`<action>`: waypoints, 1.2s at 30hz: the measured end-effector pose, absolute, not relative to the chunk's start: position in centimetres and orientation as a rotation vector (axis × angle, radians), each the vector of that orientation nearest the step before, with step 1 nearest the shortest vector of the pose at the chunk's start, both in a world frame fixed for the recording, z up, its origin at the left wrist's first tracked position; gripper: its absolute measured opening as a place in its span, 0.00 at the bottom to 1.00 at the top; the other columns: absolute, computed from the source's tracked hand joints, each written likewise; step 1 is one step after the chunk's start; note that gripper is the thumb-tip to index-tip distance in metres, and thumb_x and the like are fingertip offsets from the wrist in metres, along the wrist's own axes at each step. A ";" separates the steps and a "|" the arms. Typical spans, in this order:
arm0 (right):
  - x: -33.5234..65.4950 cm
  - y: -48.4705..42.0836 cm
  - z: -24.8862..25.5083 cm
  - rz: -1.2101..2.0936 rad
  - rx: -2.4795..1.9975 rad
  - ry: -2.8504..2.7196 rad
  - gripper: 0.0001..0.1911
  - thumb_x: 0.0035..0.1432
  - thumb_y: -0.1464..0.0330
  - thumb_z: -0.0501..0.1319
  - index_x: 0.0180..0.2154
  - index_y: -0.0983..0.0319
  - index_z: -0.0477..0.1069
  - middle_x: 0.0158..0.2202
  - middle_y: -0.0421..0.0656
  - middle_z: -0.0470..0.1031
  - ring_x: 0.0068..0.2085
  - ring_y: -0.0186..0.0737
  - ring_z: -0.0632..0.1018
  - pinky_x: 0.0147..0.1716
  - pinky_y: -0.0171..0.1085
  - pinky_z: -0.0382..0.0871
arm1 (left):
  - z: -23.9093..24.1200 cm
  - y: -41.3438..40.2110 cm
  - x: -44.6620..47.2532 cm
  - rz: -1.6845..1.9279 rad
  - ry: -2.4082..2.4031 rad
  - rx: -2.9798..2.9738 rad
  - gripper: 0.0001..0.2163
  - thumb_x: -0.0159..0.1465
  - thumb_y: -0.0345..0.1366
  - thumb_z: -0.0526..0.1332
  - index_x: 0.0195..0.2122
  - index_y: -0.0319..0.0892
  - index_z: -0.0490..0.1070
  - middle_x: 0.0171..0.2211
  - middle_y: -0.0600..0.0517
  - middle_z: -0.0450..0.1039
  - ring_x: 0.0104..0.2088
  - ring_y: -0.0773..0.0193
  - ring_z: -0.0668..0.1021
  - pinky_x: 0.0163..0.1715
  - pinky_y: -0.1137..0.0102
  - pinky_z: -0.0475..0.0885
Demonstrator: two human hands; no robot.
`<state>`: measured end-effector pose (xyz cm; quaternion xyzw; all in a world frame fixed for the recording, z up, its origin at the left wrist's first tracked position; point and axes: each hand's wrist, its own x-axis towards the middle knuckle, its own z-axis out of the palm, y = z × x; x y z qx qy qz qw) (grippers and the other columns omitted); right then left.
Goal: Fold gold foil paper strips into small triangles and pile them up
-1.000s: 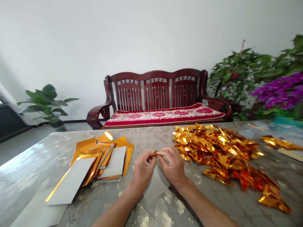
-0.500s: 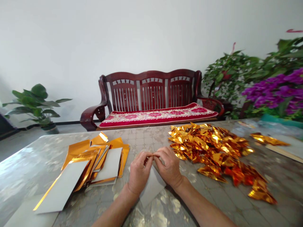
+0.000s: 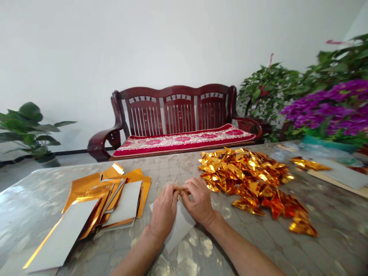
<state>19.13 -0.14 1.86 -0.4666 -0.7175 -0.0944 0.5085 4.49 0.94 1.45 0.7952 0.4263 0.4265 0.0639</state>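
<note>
- Pinching the far corner of a foil sheet (image 3: 179,226), left hand (image 3: 164,209) and right hand (image 3: 198,203) both gripped it, apparently mid-fold.
- Next move likely needed a firmly pressed crease.

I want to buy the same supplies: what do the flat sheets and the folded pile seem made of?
The flat sheets: likely foil-faced paper, mirror-gold one side, matte grey-white the other. The folded pile: seemingly the same paper, creased, with bright glints.
</note>
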 end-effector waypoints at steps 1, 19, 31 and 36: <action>19.1 -0.2 1.9 -0.231 -1.121 -1.730 0.05 0.57 0.74 0.60 0.30 0.59 0.69 0.31 0.41 0.72 0.36 0.41 0.69 0.36 0.40 0.61 | 1.4 1.0 4.4 1.273 1.302 2.419 0.05 0.69 0.33 0.51 0.37 0.45 0.65 0.31 0.53 0.74 0.32 0.61 0.77 0.33 0.70 0.68; 19.8 0.3 1.4 -0.154 -1.114 -1.859 0.06 0.64 0.70 0.59 0.38 0.57 0.75 0.35 0.43 0.75 0.39 0.42 0.71 0.40 0.41 0.64 | 1.2 1.4 3.7 1.231 1.373 2.635 0.08 0.71 0.34 0.50 0.38 0.45 0.68 0.29 0.53 0.73 0.31 0.62 0.77 0.32 0.70 0.68; 20.7 2.4 0.3 0.493 -1.041 -1.229 0.06 0.53 0.64 0.65 0.30 0.60 0.78 0.32 0.42 0.77 0.33 0.39 0.76 0.33 0.37 0.72 | 1.2 3.3 3.4 1.439 1.413 1.792 0.13 0.67 0.41 0.53 0.48 0.42 0.71 0.42 0.48 0.76 0.37 0.62 0.78 0.41 0.64 0.73; 20.5 2.2 0.1 0.806 -1.032 -1.093 0.11 0.50 0.60 0.68 0.31 0.61 0.78 0.29 0.41 0.78 0.30 0.39 0.76 0.30 0.38 0.73 | 0.8 3.3 4.5 1.250 1.152 1.532 0.18 0.64 0.45 0.55 0.47 0.39 0.73 0.32 0.49 0.77 0.29 0.64 0.78 0.28 0.71 0.72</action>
